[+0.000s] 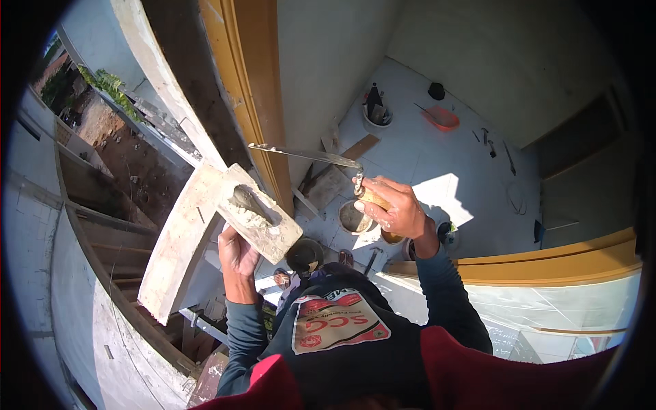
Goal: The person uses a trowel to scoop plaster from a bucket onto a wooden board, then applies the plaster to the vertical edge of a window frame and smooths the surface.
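Observation:
My left hand [239, 254] is closed under a small wooden mortar board [273, 236], holding it up. A dark grey lump of wet mortar [247, 205] lies on the board's top. My right hand [400, 210] grips the wooden handle of a trowel [311, 155], its fingers wrapped round it. The trowel's long thin blade is seen nearly edge-on, smeared with mortar, and points left above the board toward the wall edge. Beside the board, a pale ledge [179, 239] runs along the opening on the left.
An orange wooden frame [256, 89] stands ahead. Below are a dark bucket [305, 254] and a mortar container [353, 216]. Farther off on the tiled floor lie a red dustpan-like scoop [443, 118], a hammer [486, 136] and a tub [377, 120] holding a bottle. Outside, left, the ground drops away.

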`<state>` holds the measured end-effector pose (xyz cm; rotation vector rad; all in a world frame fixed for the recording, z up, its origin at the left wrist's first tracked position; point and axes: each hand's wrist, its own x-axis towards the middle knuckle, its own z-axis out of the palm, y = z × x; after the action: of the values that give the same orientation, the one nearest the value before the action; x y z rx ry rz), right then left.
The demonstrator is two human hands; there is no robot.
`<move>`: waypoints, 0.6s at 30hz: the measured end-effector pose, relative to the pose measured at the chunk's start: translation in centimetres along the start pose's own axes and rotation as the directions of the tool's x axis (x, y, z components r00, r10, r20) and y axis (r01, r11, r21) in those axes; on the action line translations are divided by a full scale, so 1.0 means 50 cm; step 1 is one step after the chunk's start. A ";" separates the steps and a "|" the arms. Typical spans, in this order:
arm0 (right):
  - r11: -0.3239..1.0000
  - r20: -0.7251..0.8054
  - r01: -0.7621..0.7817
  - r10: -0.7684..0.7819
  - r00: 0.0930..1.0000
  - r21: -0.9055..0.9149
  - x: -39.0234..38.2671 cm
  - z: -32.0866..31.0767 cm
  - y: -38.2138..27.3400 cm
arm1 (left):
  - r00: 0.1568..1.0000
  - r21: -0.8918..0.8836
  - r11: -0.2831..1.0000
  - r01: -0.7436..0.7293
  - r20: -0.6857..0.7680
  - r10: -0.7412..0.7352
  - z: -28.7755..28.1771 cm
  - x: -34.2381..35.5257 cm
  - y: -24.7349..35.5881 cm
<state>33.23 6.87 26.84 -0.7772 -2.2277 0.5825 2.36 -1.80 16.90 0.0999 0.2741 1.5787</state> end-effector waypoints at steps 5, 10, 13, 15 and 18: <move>0.997 0.095 -0.009 0.017 0.995 -0.078 0.002 -0.070 -0.039 | 0.999 0.010 1.000 0.029 0.031 -0.029 0.069 0.029 -0.027; 0.987 0.235 0.128 -0.104 0.966 -0.092 0.050 -0.071 -0.062 | 0.998 0.021 0.999 -0.048 0.031 0.048 0.069 0.003 -0.010; 0.958 0.332 0.245 -0.185 0.925 -0.149 0.077 -0.081 -0.067 | 0.998 0.020 0.998 -0.058 0.029 0.057 0.067 0.008 -0.017; 0.923 0.411 0.245 -0.108 0.905 -0.298 0.089 -0.077 -0.069 | 0.998 0.010 0.999 -0.051 0.041 0.051 0.064 0.008 -0.020; 0.914 0.342 0.291 -0.188 0.921 -0.281 0.095 -0.062 -0.046 | 0.999 0.000 1.000 -0.023 0.040 0.023 0.065 0.013 -0.020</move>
<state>31.92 8.94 32.45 -0.5815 -2.7079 0.2212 4.08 -0.80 19.73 0.1351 0.2423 1.5978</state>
